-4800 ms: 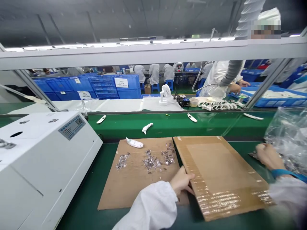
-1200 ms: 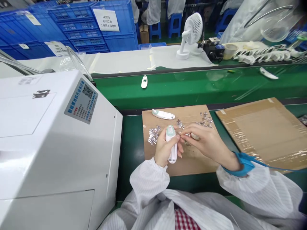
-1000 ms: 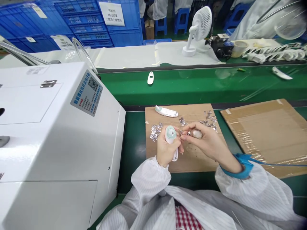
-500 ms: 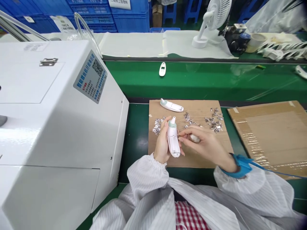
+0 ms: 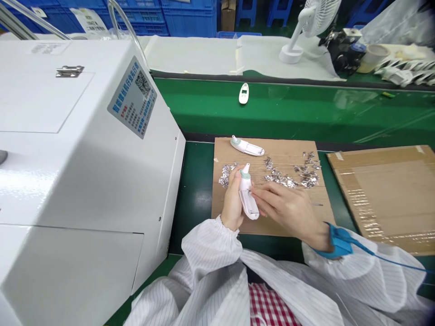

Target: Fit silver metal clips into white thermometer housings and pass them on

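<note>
I count two mint-collared ear thermometers [image 5: 249,207], two cardboard panels [image 5: 390,190], one desk fan [image 5: 306,16], one blue wrist strap [image 5: 340,242].

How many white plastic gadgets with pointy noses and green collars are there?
2 visible: one gadget in the left hand, another gadget just beyond, on a flat brown cardboard sheet.

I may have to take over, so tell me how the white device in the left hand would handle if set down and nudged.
The white device looks molded from plastic, so it is probably stiff. Its long, rounded body may rock or swivel on a flat surface. The narrow tip juts out and could take a knock first.
</note>
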### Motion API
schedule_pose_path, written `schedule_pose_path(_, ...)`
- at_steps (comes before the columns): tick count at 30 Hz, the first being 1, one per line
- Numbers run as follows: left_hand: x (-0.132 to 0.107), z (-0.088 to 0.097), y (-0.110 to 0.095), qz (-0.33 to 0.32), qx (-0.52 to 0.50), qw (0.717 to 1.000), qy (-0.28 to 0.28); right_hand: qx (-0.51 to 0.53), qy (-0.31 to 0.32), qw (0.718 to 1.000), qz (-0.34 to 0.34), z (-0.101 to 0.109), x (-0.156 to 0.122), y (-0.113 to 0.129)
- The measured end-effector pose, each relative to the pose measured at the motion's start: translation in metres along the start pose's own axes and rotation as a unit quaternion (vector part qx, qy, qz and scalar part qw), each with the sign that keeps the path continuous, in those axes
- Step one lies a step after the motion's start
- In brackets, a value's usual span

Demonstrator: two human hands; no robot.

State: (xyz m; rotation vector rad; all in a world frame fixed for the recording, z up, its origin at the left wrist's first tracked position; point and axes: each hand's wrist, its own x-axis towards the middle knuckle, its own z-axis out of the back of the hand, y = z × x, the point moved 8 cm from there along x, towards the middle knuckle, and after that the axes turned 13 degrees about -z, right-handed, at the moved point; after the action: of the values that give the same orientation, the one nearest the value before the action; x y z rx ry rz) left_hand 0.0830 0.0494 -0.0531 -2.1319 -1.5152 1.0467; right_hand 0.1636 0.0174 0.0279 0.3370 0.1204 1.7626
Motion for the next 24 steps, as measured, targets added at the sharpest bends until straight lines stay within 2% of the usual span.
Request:
schedule_pose_path(3, -0.001, 0.013, 0.004, -0.007, 0.008, 0.999, -0.037, -0.027, 0.024, 0.999, 0.007, -0.004, -0.005, 0.006)
schedule_pose_path(6, -0.003, 0.026, 0.004, 0.000, 0.039, 0.999, -0.030, 0.027, 0.102, 0.994, 0.041, -0.011, 0.001, 0.010)
schedule_pose_path(7, -0.004, 0.029, 0.001, -0.001, 0.044, 0.999, -0.023, 0.054, 0.121, 0.991, 0.028, -0.014, 0.009, 0.005)
schedule_pose_path(9, -0.005, 0.037, -0.009, -0.012, 0.042, 0.999, -0.019, 0.070, 0.127, 0.988, -0.050, -0.021, 0.033, -0.014)
schedule_pose_path(11, -0.005, 0.044, -0.021, -0.020, 0.031, 0.999, -0.029, 0.036, 0.117, 0.983, -0.135, -0.033, 0.059, -0.038)
schedule_pose_path(12, -0.005, 0.047, -0.026, -0.020, 0.027, 0.999, -0.035, 0.021, 0.121, 0.981, -0.152, -0.041, 0.071, -0.045)
schedule_pose_path(15, -0.008, 0.054, -0.038, -0.024, 0.019, 0.999, -0.044, 0.007, 0.154, 0.980, -0.127, -0.066, 0.097, -0.048)
schedule_pose_path(17, -0.011, 0.057, -0.041, -0.027, 0.014, 0.998, -0.047, -0.006, 0.166, 0.981, -0.098, -0.076, 0.104, -0.044)
schedule_pose_path(21, -0.013, 0.062, -0.037, -0.020, 0.007, 0.998, -0.054, -0.028, 0.188, 0.980, -0.061, -0.079, 0.102, -0.036)
schedule_pose_path(24, -0.009, 0.059, -0.032, -0.008, 0.005, 0.999, -0.043, -0.019, 0.199, 0.977, -0.069, -0.077, 0.095, -0.037)
